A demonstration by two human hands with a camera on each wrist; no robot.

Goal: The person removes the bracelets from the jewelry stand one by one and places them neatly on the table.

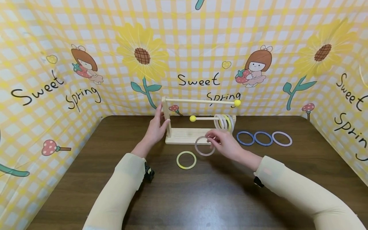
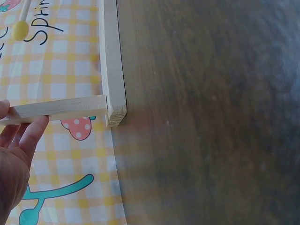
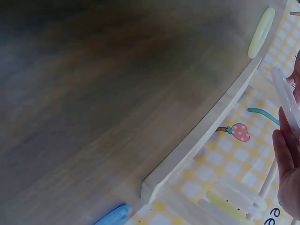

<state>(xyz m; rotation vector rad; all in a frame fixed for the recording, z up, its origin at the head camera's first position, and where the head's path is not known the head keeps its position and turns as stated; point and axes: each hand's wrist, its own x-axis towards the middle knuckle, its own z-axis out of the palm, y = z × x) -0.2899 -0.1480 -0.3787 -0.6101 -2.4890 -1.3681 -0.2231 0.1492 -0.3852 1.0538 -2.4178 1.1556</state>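
A pale wooden stand [image 1: 187, 135] has two horizontal rods tipped with yellow balls. My left hand [image 1: 156, 129] grips its left upright post [image 1: 166, 111], thumb on one side and fingers on the other; the left wrist view shows the same hold on the post [image 2: 70, 108]. Between thumb and fingers, my right hand [image 1: 227, 145] pinches a pale translucent ring [image 1: 204, 155], held in front of the base. The right wrist view shows this ring [image 3: 284, 93] edge-on. Several white and yellow rings [image 1: 228, 120] hang on the lower rod [image 1: 204, 118], near its right end.
A yellow ring [image 1: 177, 160] lies on the brown table [image 1: 184, 198] in front of the stand. To the right lie two blue rings [image 1: 246, 144] and a pale pink ring [image 1: 283, 145] in a row. A checked cloth [image 1: 184, 57] rises behind and at both sides.
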